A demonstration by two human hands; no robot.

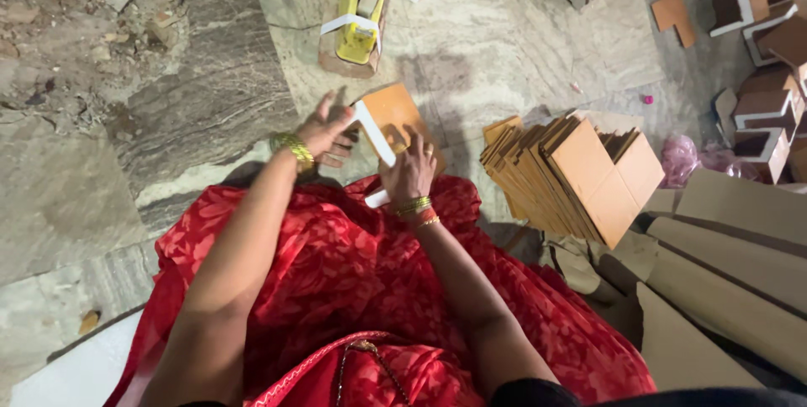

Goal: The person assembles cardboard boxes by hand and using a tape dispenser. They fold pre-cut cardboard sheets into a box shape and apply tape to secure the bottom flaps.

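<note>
1. Fingers of my left hand [326,134] were spread wide and flat against the near end of the white strip [373,133], gripping nothing, only pressing it down so that, I judge, it would stay put on the card.
2. Fingers of my right hand [409,173] were curled loosely over the orange card piece [398,117], steadying its lower edge; whether they pinched the strip's far end [377,198] poking out below, I could not tell.
3. That card lay on the stone floor [210,113] just in front of my red-draped lap [336,272], with the strip slanted across it, close enough for both hands to meet on it.
4. To my right one fanned stack of flat orange cards [572,176] rested near at hand, touching the brown sheets [731,289]; I could count three or four of those sheets, overlapping.
5. Ahead stood one yellow tape dispenser [361,12] on a block, well apart from my hands.
6. Far right, finished open boxes [761,54] were heaped; I counted about six, though the edge cut some off.
7. One gold bangle [294,150] sat on my left wrist; several thin ones on the right.
</note>
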